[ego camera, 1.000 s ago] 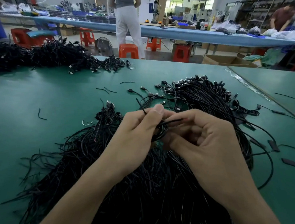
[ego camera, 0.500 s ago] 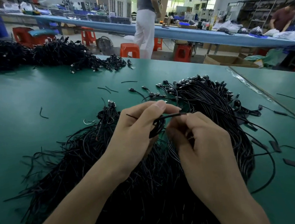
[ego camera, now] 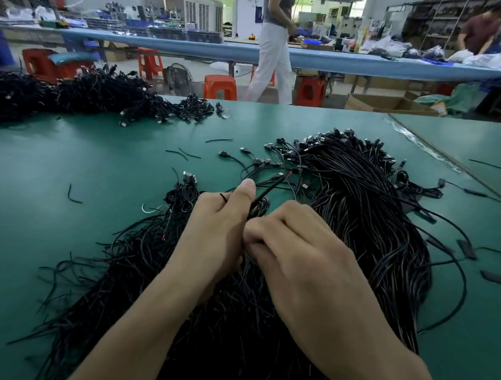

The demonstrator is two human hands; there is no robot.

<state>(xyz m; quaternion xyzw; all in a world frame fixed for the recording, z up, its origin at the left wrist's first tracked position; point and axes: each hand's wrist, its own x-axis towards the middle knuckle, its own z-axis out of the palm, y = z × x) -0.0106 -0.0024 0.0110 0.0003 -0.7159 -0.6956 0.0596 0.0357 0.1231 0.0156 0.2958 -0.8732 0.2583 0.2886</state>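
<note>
Binding step, over the cable pile (ego camera: pixel 365 216): left hand (ego camera: pixel 217 237) grip clamped on the small coil (ego camera: pixel 259 207), right hand (ego camera: pixel 302 260) pinching it too; next, cinch the loose end tight

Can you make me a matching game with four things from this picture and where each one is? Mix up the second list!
Things
1. small coiled black cable
2. orange plastic stool
3. open brown cardboard box
4. flat black strip

Places
A. lying on the green table, far right
B. pinched between the left hand and right hand
C. behind the table's far edge, at the right
D. beside the walking person, by the legs

Pairs: 1-B, 2-D, 3-C, 4-A
</note>
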